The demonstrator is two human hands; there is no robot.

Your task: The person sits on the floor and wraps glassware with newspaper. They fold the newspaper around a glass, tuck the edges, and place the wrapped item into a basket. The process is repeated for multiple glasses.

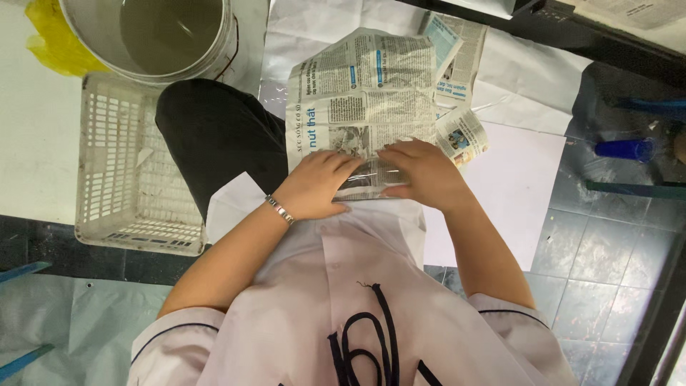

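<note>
We see the left hand (318,187) and right hand (423,175) spread flat, fingers loosely curled, pressing a thin, limp newspaper sheet (364,93) over something dark and glossy between them on the lap, likely fragile, best held from both wrapped ends.

a tiled work corner seen from above, cluttered and evenly lit

dark grey floor tiles (614,243) with pale grout run along the right side, scuffed and spotted; large white paper sheets (522,186) cover the floor toward the middle and top. a white slatted plastic basket (128,171) sits at the left, with a grey bucket (161,36) of murky liquid just above it at the top edge and a yellow bag (53,39) beside that. a dark table edge (572,36) crosses the top right corner. blue chair legs (629,149) stand at the far right. soft, shadowless light.
</note>
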